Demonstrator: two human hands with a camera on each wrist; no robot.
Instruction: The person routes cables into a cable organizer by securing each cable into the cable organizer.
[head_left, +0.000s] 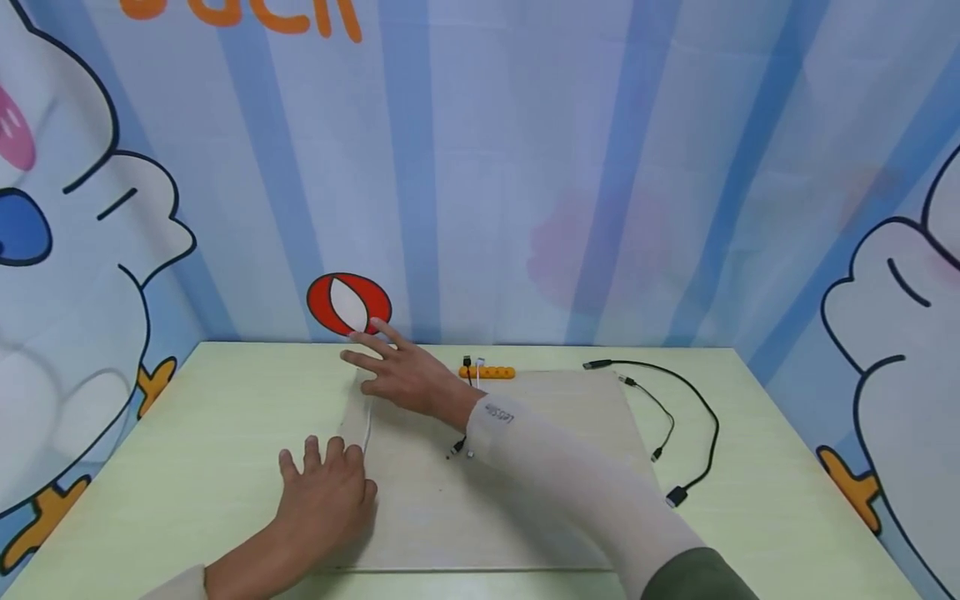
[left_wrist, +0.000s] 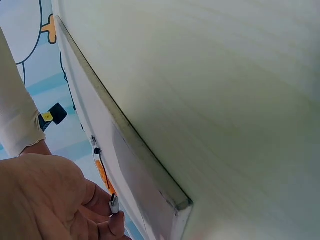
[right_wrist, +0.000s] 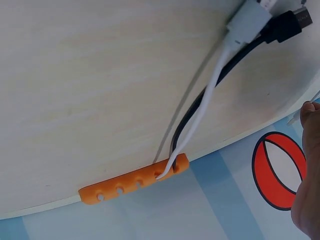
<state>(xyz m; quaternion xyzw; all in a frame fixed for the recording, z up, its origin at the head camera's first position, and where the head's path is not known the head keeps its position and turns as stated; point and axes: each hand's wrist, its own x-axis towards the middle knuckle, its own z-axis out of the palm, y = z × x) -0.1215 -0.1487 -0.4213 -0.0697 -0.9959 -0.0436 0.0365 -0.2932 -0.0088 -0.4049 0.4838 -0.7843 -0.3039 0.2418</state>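
Note:
My left hand [head_left: 326, 500] is low over the left edge of a pale board [head_left: 540, 517]. In the left wrist view its thumb and finger pinch a small silver plug [left_wrist: 114, 204]. A thin white cable [head_left: 367, 427] runs from near this hand up to my right hand [head_left: 408, 375], which pinches it at the board's far left corner, other fingers spread. Right of that hand is an orange cable holder [head_left: 498, 372] at the board's far edge. A white cable [right_wrist: 212, 82] and a black cable [right_wrist: 195, 112] sit in its end slots, their plugs lying on the board.
On the table's right lie a long black cable [head_left: 712, 417] and a shorter black cable [head_left: 667, 412], both with plugs at their ends. The board rests on a pale table [head_left: 247, 417]. A printed blue curtain [head_left: 510, 167] stands right behind the table.

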